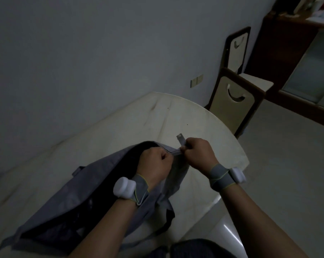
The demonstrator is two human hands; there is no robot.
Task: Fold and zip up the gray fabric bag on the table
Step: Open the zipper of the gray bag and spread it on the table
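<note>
The gray fabric bag (79, 192) lies on the pale round table (120, 127), its mouth gaping open and dark inside. My left hand (154, 164) is closed on the bag's top edge at its far corner. Just to its right, my right hand (199, 153) pinches the end of the zipper strip, and a small pale tab (180, 138) sticks up above the fingers. Both wrists wear gray straps with white round devices. A strap of the bag hangs off the table's near edge (166, 220).
Two pale chairs with dark frames (233, 103) stand at the table's far right. A dark wooden cabinet (287, 62) with glass doors lines the right wall. A gray wall runs behind the table. The room is dim.
</note>
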